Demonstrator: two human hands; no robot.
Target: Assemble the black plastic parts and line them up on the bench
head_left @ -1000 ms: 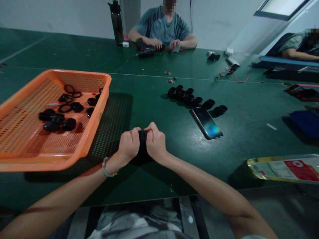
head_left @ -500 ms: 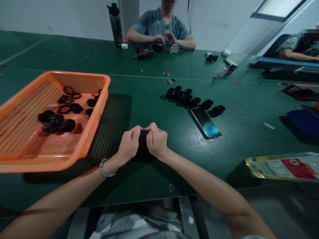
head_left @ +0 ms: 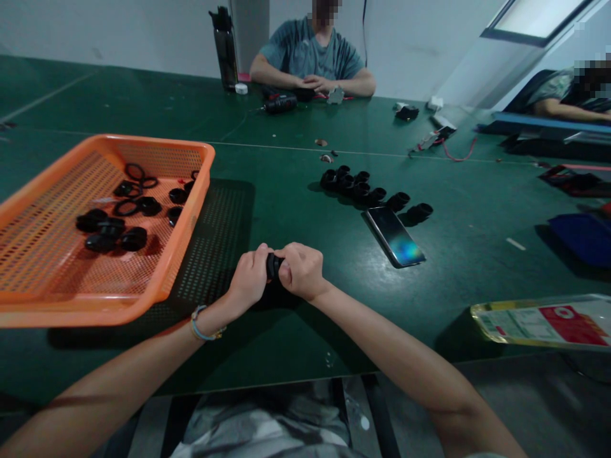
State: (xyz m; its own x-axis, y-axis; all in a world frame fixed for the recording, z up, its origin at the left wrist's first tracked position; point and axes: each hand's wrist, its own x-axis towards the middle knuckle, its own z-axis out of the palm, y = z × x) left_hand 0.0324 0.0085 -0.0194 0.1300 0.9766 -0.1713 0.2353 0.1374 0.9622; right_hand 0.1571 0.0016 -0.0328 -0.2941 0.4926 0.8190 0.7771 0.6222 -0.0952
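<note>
My left hand point(head_left: 249, 277) and my right hand point(head_left: 301, 270) meet over the green table point(head_left: 296, 210), both closed round one small black round part point(head_left: 272, 265). Only a sliver of that part shows between my fingers. An orange mesh basket point(head_left: 157, 280) stands to the left, holding several black rings and caps point(head_left: 114, 222). Beyond my hands lies a row of several black cylindrical parts point(head_left: 367, 189).
A phone point(head_left: 394, 235) lies face up right of my hands. A yellow-edged packet point(head_left: 544, 321) rests at the table's right front edge. A person in a teal shirt point(head_left: 315, 54) sits across the table by a dark bottle point(head_left: 225, 44) and tools. Another person point(head_left: 573, 89) is at the far right.
My right hand has turned over the black part, its knuckles now on top. The person opposite has brought both hands together on the table.
</note>
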